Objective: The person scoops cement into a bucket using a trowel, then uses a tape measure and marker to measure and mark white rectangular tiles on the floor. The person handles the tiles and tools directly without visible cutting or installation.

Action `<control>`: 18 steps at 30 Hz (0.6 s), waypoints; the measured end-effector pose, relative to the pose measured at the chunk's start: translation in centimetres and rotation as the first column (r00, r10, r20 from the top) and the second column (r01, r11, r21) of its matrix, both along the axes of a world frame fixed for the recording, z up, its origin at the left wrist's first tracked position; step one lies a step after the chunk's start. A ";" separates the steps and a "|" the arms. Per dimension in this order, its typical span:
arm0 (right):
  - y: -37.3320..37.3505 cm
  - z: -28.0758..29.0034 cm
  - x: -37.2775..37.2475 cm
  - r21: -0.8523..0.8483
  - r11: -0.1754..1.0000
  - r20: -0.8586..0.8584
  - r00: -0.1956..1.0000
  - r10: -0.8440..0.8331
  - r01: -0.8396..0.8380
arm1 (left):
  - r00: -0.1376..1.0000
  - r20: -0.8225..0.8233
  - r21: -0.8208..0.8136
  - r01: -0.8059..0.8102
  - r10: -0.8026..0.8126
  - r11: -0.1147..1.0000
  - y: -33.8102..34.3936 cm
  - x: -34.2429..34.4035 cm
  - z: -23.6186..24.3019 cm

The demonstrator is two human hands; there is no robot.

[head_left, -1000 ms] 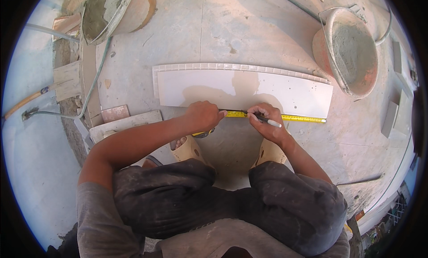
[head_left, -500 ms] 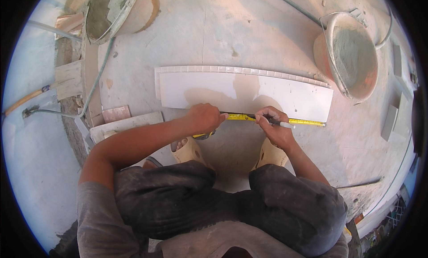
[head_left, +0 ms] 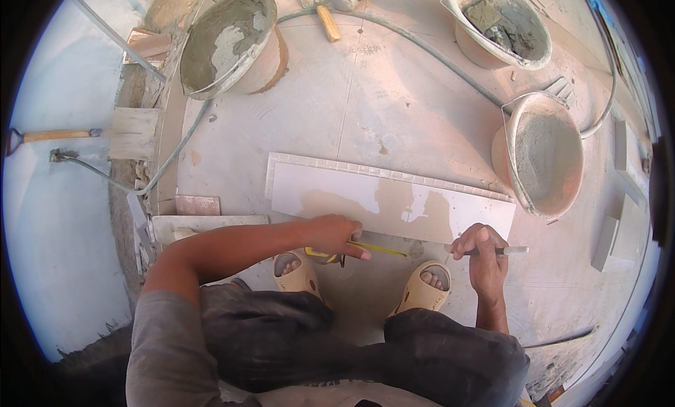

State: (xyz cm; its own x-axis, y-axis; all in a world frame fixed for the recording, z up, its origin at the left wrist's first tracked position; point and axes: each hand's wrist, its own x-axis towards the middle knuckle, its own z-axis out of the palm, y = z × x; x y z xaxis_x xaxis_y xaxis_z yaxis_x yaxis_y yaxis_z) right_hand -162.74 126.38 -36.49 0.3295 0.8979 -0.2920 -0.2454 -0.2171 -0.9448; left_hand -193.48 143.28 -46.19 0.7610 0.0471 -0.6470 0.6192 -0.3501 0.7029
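Observation:
Down at the near edge of a long white tile (head_left: 337, 184), my left hand (head_left: 332, 236) is closed on the yellow blade of a tape measure (head_left: 321, 256). The case sits partly hidden below that hand, and a short length of blade points right, its end apart from my right hand. At the tile's right end my right hand (head_left: 485, 256) grips a pen (head_left: 515, 250) with a pale end, held nearly level. Under the white tile lies another piece, whose strip of small squares (head_left: 394, 175) shows along the far edge. Shadows fall on the tile.
A bucket (head_left: 242, 83) of wet mortar leans at far left. Two more buckets stand right, one with grey mix (head_left: 541, 150), one with lumpy mortar (head_left: 503, 52). A hose (head_left: 429, 54) crosses the floor. A wooden-handled trowel (head_left: 327, 21) lies far off; tile pieces (head_left: 619, 234) lie right.
The drawn-out tape blade has shortened and left the tile's right end. My right hand has moved right, away from the blade, still holding the pen. The view has shifted, showing more of the far floor.

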 end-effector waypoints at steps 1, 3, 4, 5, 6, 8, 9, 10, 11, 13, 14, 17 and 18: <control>0.0 0.4 0.4 -0.011 1.000 -0.006 1.000 0.000 0.000 | 1.000 0.003 0.047 -0.001 0.001 0.999 0.3 0.3 0.2; 0.0 0.8 1.0 -0.037 0.999 -0.015 1.000 -0.006 0.005 | 0.992 -0.005 0.103 -0.128 0.129 0.986 1.5 1.1 0.8; 0.0 0.7 1.3 -0.066 0.997 0.007 1.000 -0.027 0.027 | 0.984 -0.034 0.118 -0.170 0.175 0.978 2.2 1.6 1.2; 0.0 0.4 1.5 -0.096 0.995 0.148 0.989 0.027 -0.013 | 0.978 -0.030 0.192 -0.196 0.205 0.962 3.2 2.1 1.7; 0.1 0.0 1.6 -0.136 0.990 0.283 0.956 0.081 -0.043 | 0.972 -0.064 0.253 -0.203 0.226 0.946 4.6 2.4 2.3; -0.2 -0.9 1.5 -0.254 0.967 0.292 0.950 0.112 -0.036 | 0.968 -0.078 0.407 -0.186 0.237 0.894 7.9 3.3 3.3; -0.3 -1.4 1.5 -0.328 0.943 0.418 0.886 0.201 -0.059 | 0.973 -0.047 0.490 -0.176 0.227 0.854 9.7 3.7 3.6; -0.5 -1.9 1.2 -0.383 0.921 0.492 0.828 0.270 -0.073 | 0.979 -0.043 0.563 -0.139 0.197 0.815 11.5 4.0 4.0; -0.5 -2.5 1.3 -0.437 0.897 0.562 0.756 0.334 -0.071 | 0.986 -0.022 0.625 -0.117 0.166 0.772 13.4 4.5 4.2; -0.6 -3.6 1.2 -0.428 0.897 0.644 0.658 0.390 -0.112 | 0.981 -0.145 0.690 0.007 0.129 0.724 16.5 5.2 4.3; -0.7 -4.1 1.3 -0.426 0.896 0.680 0.609 0.408 -0.124 | 0.984 -0.130 0.724 0.012 0.119 0.689 17.4 5.3 4.2; -1.2 -4.9 2.0 -0.435 0.893 0.698 0.582 0.417 -0.118 | 0.998 -0.040 0.814 0.008 0.042 0.581 16.6 4.8 3.4; -1.2 -5.1 2.5 -0.429 0.898 0.701 0.590 0.401 -0.101 | 0.998 0.051 0.850 -0.031 -0.023 0.527 15.7 4.6 3.2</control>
State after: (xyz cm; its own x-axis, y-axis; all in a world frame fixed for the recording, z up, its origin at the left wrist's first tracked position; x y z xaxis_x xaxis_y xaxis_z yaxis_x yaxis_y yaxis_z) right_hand -160.27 125.19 -41.59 0.3376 0.8850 -0.3205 0.6338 -0.4655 -0.6178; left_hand -188.83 158.99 -43.00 0.7885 0.5567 -0.2613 0.5962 -0.7962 0.1030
